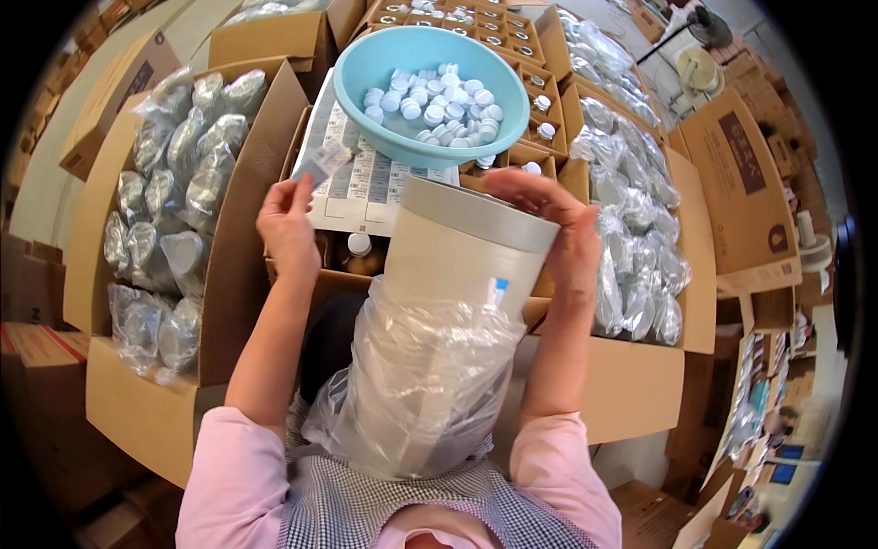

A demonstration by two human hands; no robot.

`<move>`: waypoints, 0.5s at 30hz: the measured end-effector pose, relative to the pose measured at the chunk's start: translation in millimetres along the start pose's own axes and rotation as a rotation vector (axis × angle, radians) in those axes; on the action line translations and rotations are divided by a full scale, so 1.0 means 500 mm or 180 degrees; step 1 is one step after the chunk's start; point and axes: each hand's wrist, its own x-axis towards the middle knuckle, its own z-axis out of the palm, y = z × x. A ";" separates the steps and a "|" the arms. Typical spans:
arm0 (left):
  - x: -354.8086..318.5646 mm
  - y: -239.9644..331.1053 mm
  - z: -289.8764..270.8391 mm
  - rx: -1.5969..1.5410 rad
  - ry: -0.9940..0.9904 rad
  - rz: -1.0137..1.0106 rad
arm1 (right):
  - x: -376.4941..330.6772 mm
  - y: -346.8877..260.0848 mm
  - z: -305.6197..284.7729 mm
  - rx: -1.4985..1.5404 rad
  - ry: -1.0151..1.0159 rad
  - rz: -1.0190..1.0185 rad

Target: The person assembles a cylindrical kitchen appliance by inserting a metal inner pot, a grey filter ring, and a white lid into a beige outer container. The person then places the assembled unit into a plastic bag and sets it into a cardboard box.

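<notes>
My left hand (291,224) pinches a small, blurred, grey-white label-like piece (322,166) between thumb and fingers. It hovers over the left edge of a white sheet with printed label columns (352,215). Between my arms, tilted, stands a wide cream-grey cylinder (457,261), its lower part wrapped in a loose clear plastic bag (421,375). A small blue-and-white sticker (497,291) is on its side. My right hand (562,224) is at the cylinder's upper right rim, fingers stretched out over the top edge. Beyond the cylinder, a light-blue basin (352,105) holds many white caps (448,105).
On the left, an open carton (224,247) holds bagged silvery items (169,210); more bagged items (631,220) fill cartons on the right. Under the basin, a divided carton (498,32) contains bottles, including a brown white-capped bottle (361,252). Carton flaps (631,380) stick out beside my arms.
</notes>
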 end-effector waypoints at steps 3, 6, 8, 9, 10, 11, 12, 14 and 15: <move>-0.071 0.165 0.018 -0.0994 -0.0660 0.0023 | 0.004 -0.046 0.036 -0.0984 -0.0525 0.0318; -0.139 0.244 0.035 -0.1303 -0.1198 0.0236 | -0.003 -0.075 0.077 -0.1851 -0.0233 0.0416; -0.174 0.266 0.033 -0.1398 -0.1352 0.0094 | -0.025 -0.090 0.109 -0.2784 -0.0100 -0.0150; -0.188 0.267 0.025 -0.1486 -0.1345 -0.0108 | -0.036 -0.093 0.124 -0.3000 -0.0072 -0.0276; -0.194 0.275 0.020 -0.1474 -0.1359 -0.0251 | -0.045 -0.096 0.138 -0.3214 -0.0040 -0.0400; -0.198 0.282 0.015 -0.1459 -0.1373 -0.0395 | -0.055 -0.099 0.149 -0.3427 -0.0002 -0.0523; -0.200 0.285 0.011 -0.1311 -0.1484 -0.0348 | -0.065 -0.115 0.157 -0.3453 -0.0249 -0.0218; -0.199 0.291 0.003 -0.1011 -0.1710 -0.0252 | -0.083 -0.135 0.170 -0.3560 -0.0388 -0.0117; -0.206 0.296 0.002 -0.0729 -0.1731 -0.0192 | -0.090 -0.138 0.176 -0.3589 -0.0471 -0.0072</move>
